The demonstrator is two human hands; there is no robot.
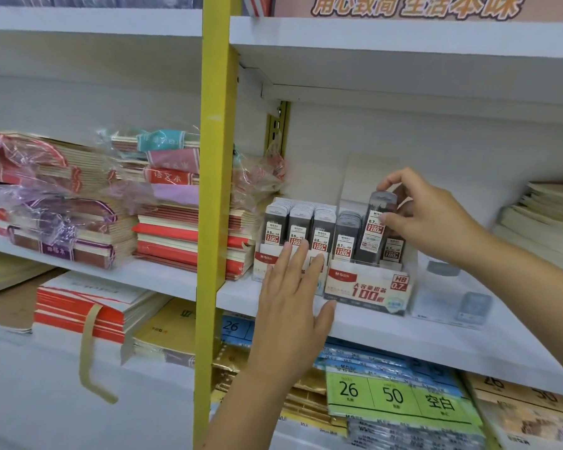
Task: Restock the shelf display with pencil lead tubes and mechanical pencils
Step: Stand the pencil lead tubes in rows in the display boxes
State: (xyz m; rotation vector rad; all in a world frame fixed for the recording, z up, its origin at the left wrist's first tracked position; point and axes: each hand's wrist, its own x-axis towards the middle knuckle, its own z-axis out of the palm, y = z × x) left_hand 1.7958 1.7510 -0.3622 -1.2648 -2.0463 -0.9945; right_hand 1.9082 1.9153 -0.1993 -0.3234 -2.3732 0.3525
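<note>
Two cardboard display boxes stand just beside each other on the white shelf (403, 332). The left box (263, 259) holds three rows of dark tubes marked 0.5. The right box (368, 287), printed HB 0.7, holds rows marked 0.7. The right grip (436, 219) pinches one lead tube (376, 228) near its top, thumb at the front and fingers curled over the cap. This tube stands upright, raised above its neighbours over the middle row of the right box. The left grip (293, 306) is wide and holds nothing, fingers straight and slightly spread, fingertips over the front of the left box; whether they touch it I cannot tell. Wrapped notebooks (182, 235) lie stacked left of a yellow post (213, 190)
</note>
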